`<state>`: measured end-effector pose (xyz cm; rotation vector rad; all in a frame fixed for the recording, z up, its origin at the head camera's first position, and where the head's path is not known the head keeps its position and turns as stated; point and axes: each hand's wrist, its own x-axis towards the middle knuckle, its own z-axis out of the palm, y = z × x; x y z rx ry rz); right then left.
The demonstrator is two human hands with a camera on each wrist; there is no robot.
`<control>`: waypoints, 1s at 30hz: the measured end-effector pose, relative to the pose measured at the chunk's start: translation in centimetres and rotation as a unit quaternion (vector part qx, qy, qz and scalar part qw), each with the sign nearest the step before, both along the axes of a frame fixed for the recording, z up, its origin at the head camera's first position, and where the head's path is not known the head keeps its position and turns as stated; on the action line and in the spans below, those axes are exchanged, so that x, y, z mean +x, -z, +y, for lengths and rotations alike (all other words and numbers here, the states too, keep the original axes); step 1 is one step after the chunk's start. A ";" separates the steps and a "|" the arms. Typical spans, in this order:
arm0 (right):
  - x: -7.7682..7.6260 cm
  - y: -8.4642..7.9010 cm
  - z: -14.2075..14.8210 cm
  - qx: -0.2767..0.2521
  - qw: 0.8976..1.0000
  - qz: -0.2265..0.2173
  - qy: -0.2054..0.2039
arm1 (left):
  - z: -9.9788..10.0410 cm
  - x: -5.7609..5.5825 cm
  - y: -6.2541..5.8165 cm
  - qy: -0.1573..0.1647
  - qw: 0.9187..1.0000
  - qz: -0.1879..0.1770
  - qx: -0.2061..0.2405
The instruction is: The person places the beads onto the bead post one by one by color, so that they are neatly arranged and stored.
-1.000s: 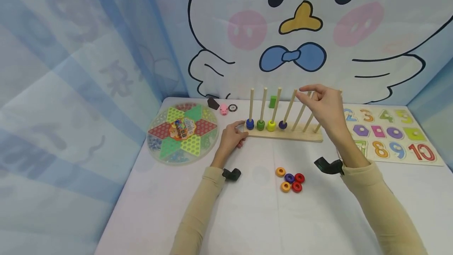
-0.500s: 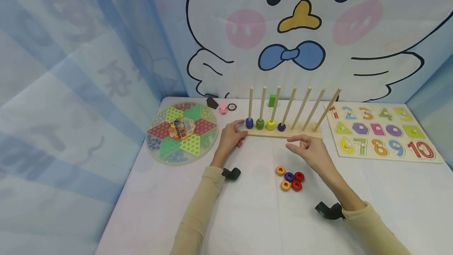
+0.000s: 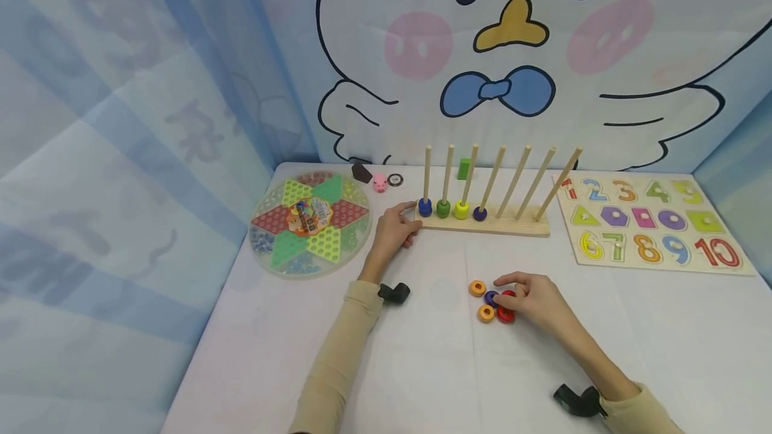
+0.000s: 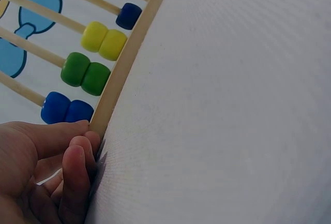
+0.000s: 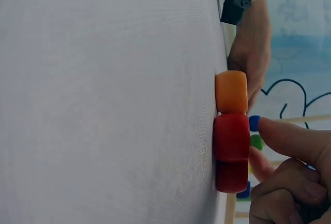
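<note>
My left hand (image 3: 391,240) grips the left end of a wooden peg stand (image 3: 512,226), thumb and fingers around its base edge. Blue beads (image 4: 67,108), green beads (image 4: 85,74) and yellow beads (image 4: 103,41) sit in pairs on its first three pegs. The fourth peg carries one dark blue bead (image 4: 129,16); the other pegs are bare. My right hand (image 3: 539,303) is over the loose beads, thumb and index finger apart. Beneath it lie orange beads (image 3: 486,314), red beads (image 3: 505,315) and a purple bead (image 3: 490,299), partly hidden by the fingers.
A round Chinese checkers board (image 3: 310,225) lies at the left, a number puzzle board (image 3: 657,223) at the right. Behind the stand is a green block (image 3: 463,169). A pink pig figure (image 3: 379,183), a dark piece (image 3: 361,173) and a small disc (image 3: 395,180) lie at the back.
My right hand has come down from the top of the fourth peg, toward me, to the loose beads. My left hand keeps its hold on the peg stand.
</note>
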<state>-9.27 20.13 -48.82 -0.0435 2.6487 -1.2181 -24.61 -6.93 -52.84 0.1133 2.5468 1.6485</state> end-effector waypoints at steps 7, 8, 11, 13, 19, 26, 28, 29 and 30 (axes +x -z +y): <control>0.6 0.2 -0.4 0.013 1.000 -0.011 -0.007 | 0.0 0.1 -0.1 -0.001 1.000 0.003 0.000; 0.6 0.2 -0.5 0.018 1.000 -0.011 -0.006 | 0.0 0.1 -0.1 -0.001 1.000 0.002 0.000; 0.7 0.3 -0.7 0.029 1.000 -0.003 -0.008 | 0.0 0.1 -0.1 0.000 1.000 -0.001 0.002; 0.6 0.4 -0.9 0.035 0.999 0.004 -0.009 | 0.0 0.1 -0.1 -0.001 1.000 -0.001 0.003; 0.5 0.2 -1.1 0.056 0.998 0.019 -0.011 | 0.0 0.1 -0.1 -0.001 1.000 -0.002 0.006; -0.8 -2.4 -0.4 0.063 0.997 0.045 -0.011 | 0.0 0.2 -0.3 -0.003 1.000 -0.014 0.012; -1.7 -3.8 -0.1 0.066 0.995 0.068 -0.010 | 0.0 0.2 -0.4 -0.004 1.000 -0.019 0.013; -2.2 -4.6 0.0 0.068 0.994 0.080 -0.005 | 0.0 0.2 -0.4 -0.004 1.000 -0.019 0.014; -2.7 -5.5 0.1 0.068 0.993 0.093 0.001 | 0.0 0.2 -0.4 -0.004 1.000 -0.018 0.014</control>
